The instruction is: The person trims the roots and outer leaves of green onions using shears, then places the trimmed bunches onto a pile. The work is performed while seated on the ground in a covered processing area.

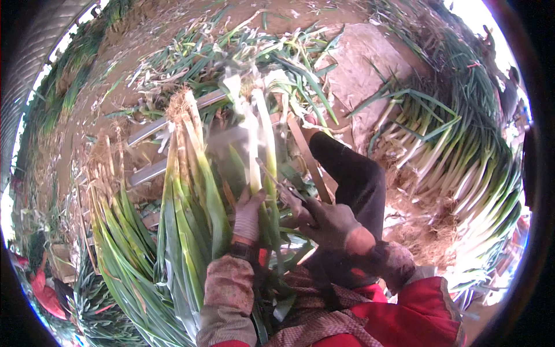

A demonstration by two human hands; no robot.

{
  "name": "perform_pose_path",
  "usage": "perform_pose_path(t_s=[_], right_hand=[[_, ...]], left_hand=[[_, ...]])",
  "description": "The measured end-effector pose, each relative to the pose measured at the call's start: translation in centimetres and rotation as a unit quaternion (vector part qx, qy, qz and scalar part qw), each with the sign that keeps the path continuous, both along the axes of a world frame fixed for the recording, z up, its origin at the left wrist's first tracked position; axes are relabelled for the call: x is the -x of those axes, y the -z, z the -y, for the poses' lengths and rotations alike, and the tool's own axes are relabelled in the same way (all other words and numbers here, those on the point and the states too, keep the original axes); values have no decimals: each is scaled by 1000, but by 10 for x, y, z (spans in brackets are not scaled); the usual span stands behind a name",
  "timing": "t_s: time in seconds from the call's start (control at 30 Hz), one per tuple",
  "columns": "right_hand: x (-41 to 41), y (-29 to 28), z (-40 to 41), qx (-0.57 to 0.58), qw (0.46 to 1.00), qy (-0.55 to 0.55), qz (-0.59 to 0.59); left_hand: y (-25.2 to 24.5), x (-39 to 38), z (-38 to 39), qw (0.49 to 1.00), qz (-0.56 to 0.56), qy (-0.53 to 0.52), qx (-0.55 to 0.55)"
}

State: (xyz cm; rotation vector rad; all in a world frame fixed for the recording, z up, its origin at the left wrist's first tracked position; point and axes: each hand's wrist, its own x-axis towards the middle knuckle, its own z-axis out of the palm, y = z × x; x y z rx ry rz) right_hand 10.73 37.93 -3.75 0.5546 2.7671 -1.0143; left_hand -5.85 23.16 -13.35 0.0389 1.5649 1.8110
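My gloved left hand [248, 214] is closed around the stalk of a large green onion [253, 143], whose white root end points away from me. A second white stalk [265, 130] lies just right of it. My gloved right hand [327, 221] grips a tool with a dark handle and a narrow metal part [277, 182], which reaches toward the held stalk; its exact kind cannot be told. Left of my left hand lies a bunch of green onions [184, 173] with brown roots, and a further untrimmed bunch [115, 208] lies beyond it.
Metal bars [149, 171] run beneath the onions. Cut leaves and peelings [195, 56] cover the ground ahead. A long row of green onions with white stalks [459, 160] lies at right. A flat brownish strip [310, 160] stands beside my dark-trousered leg [360, 182].
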Motion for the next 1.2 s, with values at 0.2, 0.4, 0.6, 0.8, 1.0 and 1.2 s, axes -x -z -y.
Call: perform_pose_path(t_s=[0.2, 0.4, 0.6, 0.8, 1.0, 1.2], right_hand=[[55, 40, -31, -120, 987, -1, 103], [79, 23, -23, -110, 988, -23, 110], [57, 19, -16, -159, 986, -51, -16], [63, 26, -33, -126, 991, 2, 51], [98, 15, -51, -104, 991, 26, 76], [126, 18, -59, -108, 981, -5, 160]], left_hand=[[-11, -7, 1, 995, 68, -49, -44], [-27, -12, 6, 979, 182, -66, -61], [-15, -12, 11, 979, 193, -41, -55], [-12, -22, 8, 985, 167, -4, -35], [24, -38, 2, 991, -63, 77, 85], [14, -42, -2, 890, -309, 187, 278]])
